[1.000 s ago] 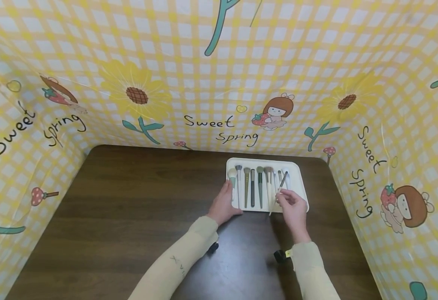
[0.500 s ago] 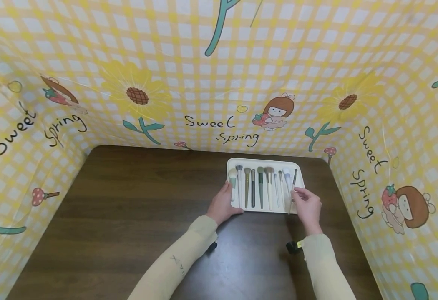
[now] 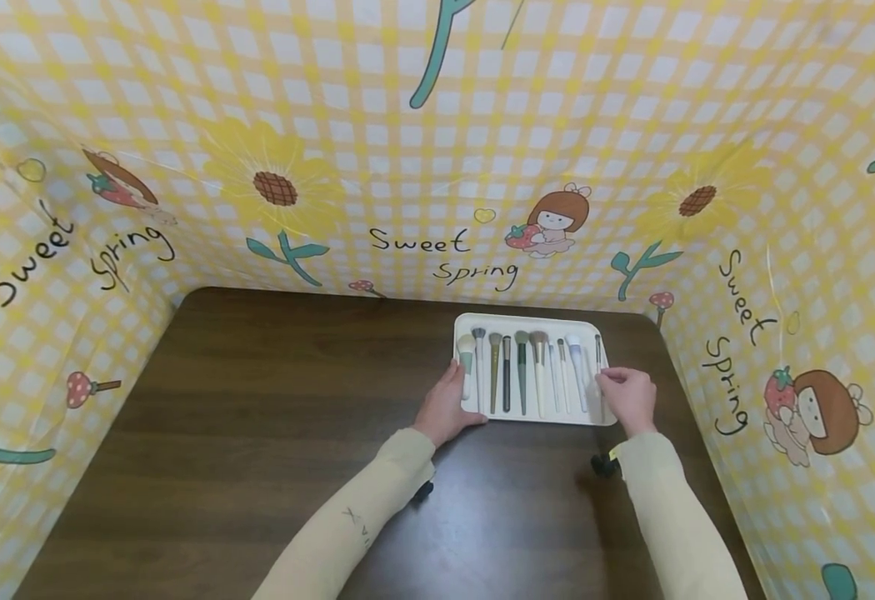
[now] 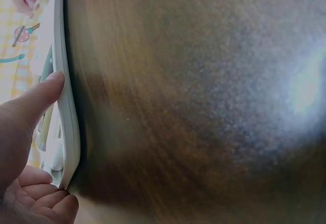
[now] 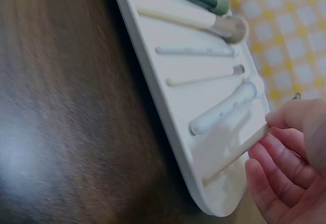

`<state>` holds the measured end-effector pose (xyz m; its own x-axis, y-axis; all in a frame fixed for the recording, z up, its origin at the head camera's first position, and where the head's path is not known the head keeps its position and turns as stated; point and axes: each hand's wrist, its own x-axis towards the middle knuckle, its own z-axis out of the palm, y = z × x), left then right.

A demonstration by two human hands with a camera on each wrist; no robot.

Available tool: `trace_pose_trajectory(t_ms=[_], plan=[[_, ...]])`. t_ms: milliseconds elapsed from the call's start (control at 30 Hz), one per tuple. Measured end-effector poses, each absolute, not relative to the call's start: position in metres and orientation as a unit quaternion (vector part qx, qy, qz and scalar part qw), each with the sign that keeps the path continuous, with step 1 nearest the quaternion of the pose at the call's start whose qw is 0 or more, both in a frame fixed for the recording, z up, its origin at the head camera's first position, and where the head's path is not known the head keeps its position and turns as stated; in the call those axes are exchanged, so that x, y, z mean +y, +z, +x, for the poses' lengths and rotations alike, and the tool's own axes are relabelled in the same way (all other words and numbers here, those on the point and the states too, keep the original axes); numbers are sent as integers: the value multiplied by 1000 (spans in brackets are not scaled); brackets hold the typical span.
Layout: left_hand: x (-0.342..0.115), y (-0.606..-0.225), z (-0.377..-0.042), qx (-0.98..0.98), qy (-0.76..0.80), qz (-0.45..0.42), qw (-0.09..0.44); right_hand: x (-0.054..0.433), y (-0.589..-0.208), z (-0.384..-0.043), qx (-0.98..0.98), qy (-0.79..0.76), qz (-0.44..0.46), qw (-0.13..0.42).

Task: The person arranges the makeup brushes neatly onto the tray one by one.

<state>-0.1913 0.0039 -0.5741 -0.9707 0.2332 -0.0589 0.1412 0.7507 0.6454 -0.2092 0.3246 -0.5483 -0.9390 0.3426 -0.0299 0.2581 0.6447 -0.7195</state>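
A white tray (image 3: pixel 529 319) holds a row of several makeup brushes at the back right of the table. My left hand (image 3: pixel 441 408) grips its front left corner; the left wrist view has the thumb (image 4: pixel 43 94) on the front rim and the other fingers curled at the corner. Over the tray's right end, my right hand (image 3: pixel 628 396) pinches a thin makeup brush (image 5: pixel 237 152) between thumb and fingers. The handle end of this brush reaches down to the tray near its front rim. Beside it lies a thick white-handled brush (image 5: pixel 224 109) with a pale head.
Among the other brushes are a dark green one (image 3: pixel 522 375), a black one (image 3: pixel 507 375) and a light green one (image 3: pixel 466 367). A yellow checked cloth (image 3: pixel 407 167) walls the brown table (image 3: pixel 257 417) at the back and both sides.
My right hand has moved right with the thin brush, from above the other brushes to the tray's right end, and the brush stands straighter in line. My left hand stays at the corner.
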Motion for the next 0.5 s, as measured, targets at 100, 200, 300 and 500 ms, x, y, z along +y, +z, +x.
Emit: trace_pose_trajectory(t_ms=[100,200,300,500], plan=[[4,-573,-192,933,339,99,70,327,-548,-215,-914,372,-157,39],[4,-573,-192,932,342,98,72,329,-548,-221,-921,358,-153,23],[4,-573,-191,931,344,98,72,330,-550,-225,-928,339,-156,10],[4,-572,-191,930,348,97,72,327,-550,-231,-939,303,-163,-17]])
